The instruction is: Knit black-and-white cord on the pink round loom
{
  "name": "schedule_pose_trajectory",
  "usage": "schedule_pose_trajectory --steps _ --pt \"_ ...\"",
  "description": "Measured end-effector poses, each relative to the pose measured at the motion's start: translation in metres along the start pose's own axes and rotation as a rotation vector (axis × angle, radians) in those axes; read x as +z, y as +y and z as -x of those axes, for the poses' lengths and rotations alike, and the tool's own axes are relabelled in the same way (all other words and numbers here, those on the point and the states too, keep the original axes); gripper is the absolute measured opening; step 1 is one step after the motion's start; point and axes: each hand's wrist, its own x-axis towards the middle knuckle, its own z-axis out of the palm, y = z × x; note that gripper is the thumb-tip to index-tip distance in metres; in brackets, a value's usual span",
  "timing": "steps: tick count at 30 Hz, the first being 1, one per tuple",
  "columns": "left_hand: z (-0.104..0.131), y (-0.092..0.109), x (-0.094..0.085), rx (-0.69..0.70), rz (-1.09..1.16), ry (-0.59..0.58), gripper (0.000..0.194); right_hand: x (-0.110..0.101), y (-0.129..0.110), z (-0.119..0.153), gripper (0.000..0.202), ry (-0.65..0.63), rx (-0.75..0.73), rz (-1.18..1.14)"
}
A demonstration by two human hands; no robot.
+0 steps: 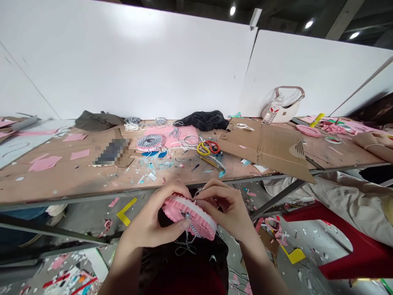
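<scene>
You hold the pink disc (pixel 187 214) at the lower centre of the frame, off the counter (pixel 92 182) and above your lap. Your left hand (pixel 152 219) grasps it, thumb pressed on the pink face and fingers over the edge. Your right hand (pixel 229 205) has thumb and fingertips drawn together at the far rim, seemingly on a bit of cord there; whether they truly pinch it, you cannot tell from this view.

As far as it shows, much of the disc looks made up: the pleated edging (pixel 206 224) and the white band (pixel 196 207) run along the visible rim. The patterned cord (pixel 186 248) looks unfinished, since it hangs in loose loops below the disc, neither tucked in nor trimmed. The far face is hidden, so its state is unknown.

Above, near the centre of the frame, a cord-covered disc (pixel 150 142) lies on the counter, left of the yellow-handled scissors (pixel 202 149).
</scene>
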Motion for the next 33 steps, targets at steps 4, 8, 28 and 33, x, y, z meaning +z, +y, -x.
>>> schedule_pose_trajectory --steps 4,8,28,33 --pt "0.003 0.007 0.003 0.013 -0.007 0.036 0.027 0.001 -0.001 0.002 0.007 -0.004 -0.023 0.037" --pt "0.008 0.015 0.003 0.023 -0.009 0.060 0.028 0.001 -0.002 0.003 0.006 -0.056 -0.032 0.016" --pt "0.015 0.013 0.000 0.116 0.090 0.099 0.023 0.008 0.003 -0.011 0.004 0.080 -0.106 0.016" --pt "0.017 0.019 -0.003 0.115 0.142 0.083 0.019 -0.036 0.024 -0.027 0.006 0.452 -0.137 0.193"
